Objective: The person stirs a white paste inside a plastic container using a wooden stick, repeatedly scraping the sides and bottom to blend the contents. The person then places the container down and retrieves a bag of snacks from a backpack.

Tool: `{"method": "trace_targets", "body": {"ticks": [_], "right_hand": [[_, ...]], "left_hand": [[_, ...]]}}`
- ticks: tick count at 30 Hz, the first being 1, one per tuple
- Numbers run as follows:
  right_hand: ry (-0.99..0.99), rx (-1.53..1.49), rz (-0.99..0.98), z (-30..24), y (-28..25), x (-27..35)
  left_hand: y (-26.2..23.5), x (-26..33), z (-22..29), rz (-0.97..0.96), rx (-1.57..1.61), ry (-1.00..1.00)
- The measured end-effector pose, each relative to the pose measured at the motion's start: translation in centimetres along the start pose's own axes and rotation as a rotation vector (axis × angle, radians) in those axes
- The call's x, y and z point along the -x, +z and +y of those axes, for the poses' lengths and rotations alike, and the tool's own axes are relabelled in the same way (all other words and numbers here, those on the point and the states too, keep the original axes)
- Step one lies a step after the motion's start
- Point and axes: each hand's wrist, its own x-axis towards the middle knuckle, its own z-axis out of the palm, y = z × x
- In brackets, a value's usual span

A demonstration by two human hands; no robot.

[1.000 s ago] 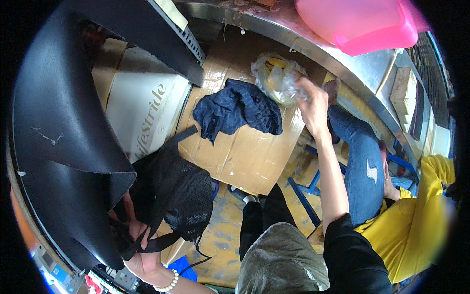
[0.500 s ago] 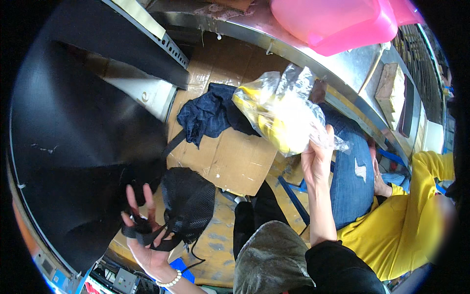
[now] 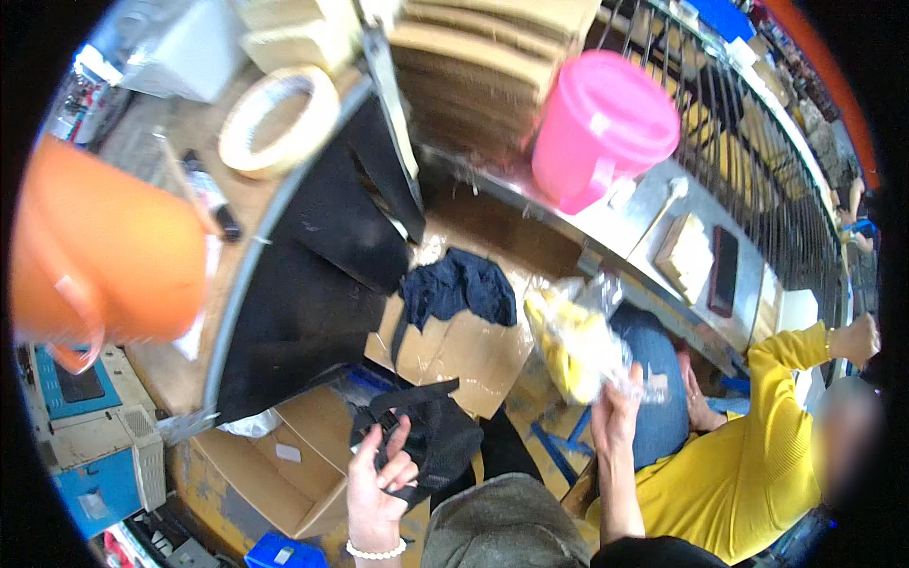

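In my right hand (image 3: 617, 417) I pinch the end of a clear plastic bag (image 3: 579, 346) with something yellow inside; it hangs beside another person's jeans. What the yellow thing is, I cannot make out. My left hand (image 3: 381, 488), palm up with a beaded bracelet at the wrist, has its fingers curled round the straps of a black mesh bag (image 3: 445, 454). Part of that bag is hidden behind the hand. Farther off, a crumpled dark blue cloth (image 3: 462, 289) lies on a flat cardboard sheet (image 3: 440, 364).
An orange bucket (image 3: 114, 246) and a tape roll (image 3: 279, 121) stand on the left table. A pink lidded bucket (image 3: 606, 123) and a phone (image 3: 724, 272) rest on the metal bench. An open carton (image 3: 284, 473) sits low left. A person in yellow (image 3: 720, 473) sits close on the right.
The view has swung up and widened, bringing the left table and its bucket in. My left hand has come inward with the black mesh bag. My right hand still holds the plastic bag.
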Motion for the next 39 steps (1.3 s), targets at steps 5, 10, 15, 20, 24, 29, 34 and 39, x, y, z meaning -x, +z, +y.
{"method": "trace_targets", "body": {"ticks": [5, 10, 15, 20, 24, 29, 34, 39], "right_hand": [[-0.003, -0.001, -0.09, -5.4, 1.0, 8.8], [-0.028, -0.095, -0.303, -9.2, 1.1, 17.7], [0.017, -0.231, -0.396, -9.8, 1.5, 23.9], [0.029, -0.358, -0.47, -11.0, 1.0, 28.0], [0.146, -0.326, -0.421, -13.9, -1.2, 30.0], [-0.027, -0.328, -0.334, -18.0, -4.7, 31.7], [-0.153, -0.31, -0.201, -20.4, -6.2, 34.0], [-0.308, -0.359, -0.086, -20.1, -5.2, 36.4]], "left_hand": [[-0.4, 6.8, -0.2, -0.192, -0.285, 0.079], [-1.2, 17.7, -0.4, -0.38, -0.453, 0.282], [-4.6, 23.6, -0.4, -0.419, -0.464, 0.402], [-9.5, 22.4, -0.5, -0.317, -0.585, 0.384], [-9.6, 18.2, -0.2, -0.234, -0.671, 0.358], [-7.7, 15.2, 0.0, -0.456, -0.675, 0.383], [-2.2, 13.0, -1.2, -0.585, -0.656, 0.468], [6.2, 8.7, -2.9, -0.591, -0.762, 0.515]]}}
